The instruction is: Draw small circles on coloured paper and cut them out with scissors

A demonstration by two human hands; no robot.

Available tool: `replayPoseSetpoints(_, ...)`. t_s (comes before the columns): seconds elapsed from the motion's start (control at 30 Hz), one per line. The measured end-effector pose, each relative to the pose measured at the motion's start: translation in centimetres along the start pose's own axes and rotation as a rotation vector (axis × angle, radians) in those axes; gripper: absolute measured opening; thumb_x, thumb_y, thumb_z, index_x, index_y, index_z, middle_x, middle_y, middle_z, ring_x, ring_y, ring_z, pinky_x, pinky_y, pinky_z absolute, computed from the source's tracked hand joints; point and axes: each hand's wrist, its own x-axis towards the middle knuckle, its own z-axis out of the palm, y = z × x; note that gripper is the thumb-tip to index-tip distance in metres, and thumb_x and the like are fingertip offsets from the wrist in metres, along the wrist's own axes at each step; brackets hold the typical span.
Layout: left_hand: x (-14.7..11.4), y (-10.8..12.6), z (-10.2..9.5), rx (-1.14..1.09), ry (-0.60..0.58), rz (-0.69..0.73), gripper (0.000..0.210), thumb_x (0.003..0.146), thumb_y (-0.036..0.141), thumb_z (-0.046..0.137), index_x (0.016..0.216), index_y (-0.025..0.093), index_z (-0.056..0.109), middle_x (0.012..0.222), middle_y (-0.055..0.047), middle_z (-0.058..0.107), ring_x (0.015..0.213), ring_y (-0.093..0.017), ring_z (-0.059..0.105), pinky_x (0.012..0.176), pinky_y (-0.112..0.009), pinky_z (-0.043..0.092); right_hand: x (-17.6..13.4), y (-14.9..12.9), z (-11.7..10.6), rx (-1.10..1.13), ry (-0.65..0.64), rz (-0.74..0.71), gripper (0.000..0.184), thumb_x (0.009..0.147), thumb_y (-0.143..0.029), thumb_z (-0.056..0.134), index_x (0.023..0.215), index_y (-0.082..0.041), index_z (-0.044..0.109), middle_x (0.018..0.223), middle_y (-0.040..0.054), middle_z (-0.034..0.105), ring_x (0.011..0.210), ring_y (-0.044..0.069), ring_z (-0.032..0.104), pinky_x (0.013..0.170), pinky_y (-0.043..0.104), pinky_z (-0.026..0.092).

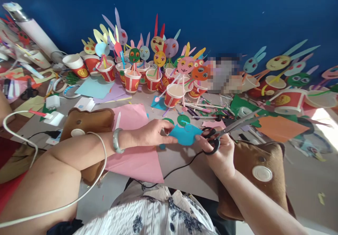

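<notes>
My left hand (153, 133) pinches the left edge of a small piece of blue paper (183, 136) between thumb and fingers. A round outline shows near the paper's top edge. Black-handled scissors (232, 125) rest in my right hand (221, 155), fingers around the handles and blades pointing away to the upper right. The thumb of that hand touches the paper's right edge. Behind the paper lies a green paper circle (183, 120). Under my left wrist is a large pink sheet (136, 162).
Red-and-white paper cups (132, 81) with paper animal faces line the back. Two brown plush pouches (257, 189) flank my arms. A white cable (79, 200) crosses my left arm; a black cord (182, 166) runs below the paper. Orange paper (281, 128) lies right.
</notes>
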Motion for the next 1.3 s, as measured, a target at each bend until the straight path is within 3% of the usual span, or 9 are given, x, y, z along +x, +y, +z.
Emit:
replayPoseSetpoints(0.23,0.0,0.8,-0.3,-0.271,0.072,-0.108,0.014,0.081,0.027,0.060,0.075,0.015,0.055,0.069,0.002,0.054,0.065,-0.010,0.049,0.063,-0.023,0.039,-0.2,-0.3,0.3,0.032,-0.140,0.051,0.024,0.068,-0.025,0.081,0.078,-0.022,0.060,0.072,-0.0015,0.066,0.061,0.013,0.061,0.055,0.024,0.051)
replayPoseSetpoints(0.37,-0.1,1.2,-0.4,-0.239,0.141,-0.117,0.009,0.079,0.021,0.052,0.073,0.017,0.048,0.064,0.006,0.042,0.059,-0.007,0.038,0.058,-0.021,0.033,-0.2,-0.6,0.4,0.004,-0.221,0.064,0.024,0.069,-0.029,0.082,0.077,-0.021,0.061,0.072,-0.0003,0.066,0.064,0.015,0.063,0.059,0.026,0.052)
replayPoseSetpoints(0.63,-0.5,1.4,-0.3,-0.094,0.046,-0.089,0.005,0.076,0.016,0.050,0.072,0.017,0.048,0.066,0.005,0.043,0.063,-0.008,0.040,0.059,-0.021,0.034,-0.1,-0.6,0.4,0.005,-0.263,0.034,0.024,0.068,-0.028,0.082,0.077,-0.021,0.060,0.076,0.0010,0.066,0.070,0.017,0.064,0.063,0.029,0.054)
replayPoseSetpoints(0.73,-0.5,1.4,0.0,-0.255,0.037,-0.133,0.013,0.079,0.025,0.060,0.076,0.017,0.050,0.066,0.005,0.047,0.062,-0.009,0.045,0.059,-0.021,0.039,-0.2,-0.5,0.4,-0.005,-0.246,0.023,0.024,0.067,-0.026,0.082,0.075,-0.021,0.060,0.075,0.0005,0.066,0.070,0.017,0.063,0.062,0.029,0.054)
replayPoseSetpoints(0.87,-0.3,1.0,0.5,-0.469,-0.041,-0.195,0.028,0.067,0.029,0.077,0.080,0.015,0.056,0.073,0.002,0.059,0.068,-0.012,0.056,0.061,-0.023,0.047,-0.3,-0.7,0.4,0.026,-0.201,0.032,0.023,0.070,-0.026,0.079,0.077,-0.021,0.059,0.072,-0.0010,0.065,0.064,0.015,0.061,0.061,0.028,0.052)
replayPoseSetpoints(1.2,-0.6,0.7,0.8,-0.329,-0.078,-0.219,0.011,0.074,0.013,0.060,0.085,0.013,0.063,0.072,0.000,0.066,0.063,-0.010,0.060,0.058,-0.020,0.048,-0.3,-0.8,0.6,-0.017,-0.245,0.045,0.026,0.069,-0.029,0.082,0.078,-0.020,0.059,0.074,-0.0002,0.065,0.063,0.015,0.061,0.058,0.026,0.053)
replayPoseSetpoints(1.3,-0.6,0.8,0.9,-0.338,-0.048,-0.234,0.011,0.076,0.018,0.062,0.086,0.013,0.062,0.073,-0.001,0.068,0.063,-0.012,0.062,0.057,-0.020,0.049,-0.4,-0.4,0.6,-0.018,-0.233,0.031,0.026,0.069,-0.029,0.081,0.077,-0.021,0.058,0.075,-0.0002,0.065,0.065,0.015,0.061,0.061,0.027,0.053)
